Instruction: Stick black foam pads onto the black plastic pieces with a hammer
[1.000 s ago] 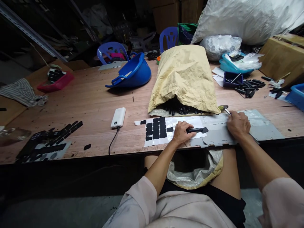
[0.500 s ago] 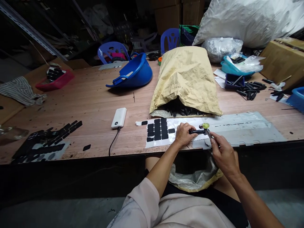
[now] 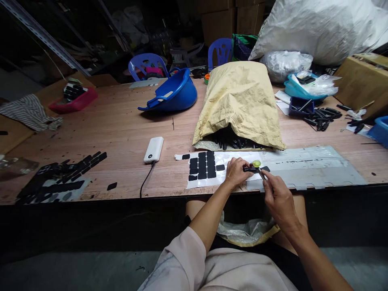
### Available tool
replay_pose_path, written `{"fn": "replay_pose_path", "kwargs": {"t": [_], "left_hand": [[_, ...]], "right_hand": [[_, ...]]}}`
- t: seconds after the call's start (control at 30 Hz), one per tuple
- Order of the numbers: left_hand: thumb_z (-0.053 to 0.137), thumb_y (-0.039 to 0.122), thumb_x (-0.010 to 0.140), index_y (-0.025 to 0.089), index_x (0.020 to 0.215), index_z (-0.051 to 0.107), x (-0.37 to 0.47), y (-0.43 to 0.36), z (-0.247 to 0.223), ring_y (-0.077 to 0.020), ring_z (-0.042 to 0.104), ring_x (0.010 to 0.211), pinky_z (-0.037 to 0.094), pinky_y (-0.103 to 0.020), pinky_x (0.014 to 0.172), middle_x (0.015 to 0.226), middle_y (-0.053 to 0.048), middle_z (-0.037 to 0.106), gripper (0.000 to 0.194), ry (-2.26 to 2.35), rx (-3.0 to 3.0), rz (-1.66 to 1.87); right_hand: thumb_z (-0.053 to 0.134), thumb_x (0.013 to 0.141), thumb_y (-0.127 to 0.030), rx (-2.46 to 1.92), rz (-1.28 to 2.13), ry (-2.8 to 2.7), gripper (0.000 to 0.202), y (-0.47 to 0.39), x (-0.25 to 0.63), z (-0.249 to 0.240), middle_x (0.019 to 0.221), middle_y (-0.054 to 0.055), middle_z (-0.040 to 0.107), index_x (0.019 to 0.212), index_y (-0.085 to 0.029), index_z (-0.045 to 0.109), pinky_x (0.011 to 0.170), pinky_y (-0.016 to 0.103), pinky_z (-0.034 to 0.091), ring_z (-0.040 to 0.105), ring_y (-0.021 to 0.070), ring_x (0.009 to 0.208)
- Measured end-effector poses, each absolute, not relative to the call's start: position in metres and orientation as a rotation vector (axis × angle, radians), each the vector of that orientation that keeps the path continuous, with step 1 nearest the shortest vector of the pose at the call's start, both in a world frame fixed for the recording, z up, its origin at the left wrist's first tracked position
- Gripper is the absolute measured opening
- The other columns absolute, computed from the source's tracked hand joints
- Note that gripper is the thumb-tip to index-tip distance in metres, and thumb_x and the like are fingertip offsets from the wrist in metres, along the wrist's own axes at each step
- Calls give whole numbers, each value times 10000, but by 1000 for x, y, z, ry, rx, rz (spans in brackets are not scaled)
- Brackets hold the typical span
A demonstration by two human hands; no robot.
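My left hand (image 3: 235,171) is closed on a slim black piece (image 3: 249,169), its fingertips pinching the left end low over the work surface. In my right hand (image 3: 280,198) is the metal handle of a small hammer (image 3: 256,163) with a yellow-green head. That head is at the black piece, just right of my left fingertips; whether they touch I cannot tell. A flat black patch (image 3: 265,169) shows right of the hammer head. Left of my left hand, rows of rounded black patches (image 3: 202,165) lie on a white sheet (image 3: 222,184).
A grey board (image 3: 315,171) extends right along the table edge. Behind it lies a yellowish sack (image 3: 239,97) with black pieces in its mouth. A white power bank (image 3: 154,148) and blue basin (image 3: 178,93) are left. An open sack (image 3: 248,238) is at my lap.
My right hand has moved the hammer head left, along the black piece. The black patch to its right shows more fully. My left hand has stayed nearly in place; the view has shifted slightly.
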State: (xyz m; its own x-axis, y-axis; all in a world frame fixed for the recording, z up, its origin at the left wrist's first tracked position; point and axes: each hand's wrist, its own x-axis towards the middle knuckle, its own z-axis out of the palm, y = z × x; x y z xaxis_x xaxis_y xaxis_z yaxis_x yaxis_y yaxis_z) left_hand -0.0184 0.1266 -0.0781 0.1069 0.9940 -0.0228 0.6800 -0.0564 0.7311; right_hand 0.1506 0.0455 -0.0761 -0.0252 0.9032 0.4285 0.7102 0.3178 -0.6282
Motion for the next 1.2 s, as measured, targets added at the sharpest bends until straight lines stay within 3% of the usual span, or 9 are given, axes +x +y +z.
{"fn": "replay_pose_path", "kwargs": {"t": [0.5,0.73,0.9,1.07,1.2], "left_hand": [[894,192,745,251,906,767,-16,125,-80,-252,604,1095,474,-405,1028,999,-2,751,214,1645,1804,703],[861,224,779,240,909,745,-15,124,-84,-262,591,1088,477,-413,999,1001,-14,735,175,1645,1894,695],[853,241,792,240,906,746,-15,125,-86,-267,589,1078,477,-422,1000,991,-19,732,157,1635,1907,685],[856,268,809,242,917,751,-18,127,-82,-275,600,1078,482,-437,1000,996,-27,739,153,1597,1939,703],[774,333,910,214,1002,749,-23,84,-89,-268,634,1043,493,-423,965,1015,-66,759,153,1388,2066,892]], "right_hand": [[485,1062,-315,-1552,196,-1788,368,53,172,-74,1003,72,727,1321,-233,733,796,331,517,681,221,892],[546,987,-321,-2106,-114,-1578,422,121,237,-60,1076,151,686,1329,-217,770,694,360,403,602,272,881],[508,994,-260,-2264,-157,-1648,446,156,252,-68,1130,241,674,1334,-130,766,760,424,385,585,348,995],[493,1038,-284,-2302,-242,-1628,416,159,241,-73,1198,218,675,1342,-155,747,819,427,435,605,342,1077],[490,1052,-293,-2332,-239,-1637,405,156,240,-72,1213,205,678,1336,-161,747,833,420,452,609,337,1108]]}}
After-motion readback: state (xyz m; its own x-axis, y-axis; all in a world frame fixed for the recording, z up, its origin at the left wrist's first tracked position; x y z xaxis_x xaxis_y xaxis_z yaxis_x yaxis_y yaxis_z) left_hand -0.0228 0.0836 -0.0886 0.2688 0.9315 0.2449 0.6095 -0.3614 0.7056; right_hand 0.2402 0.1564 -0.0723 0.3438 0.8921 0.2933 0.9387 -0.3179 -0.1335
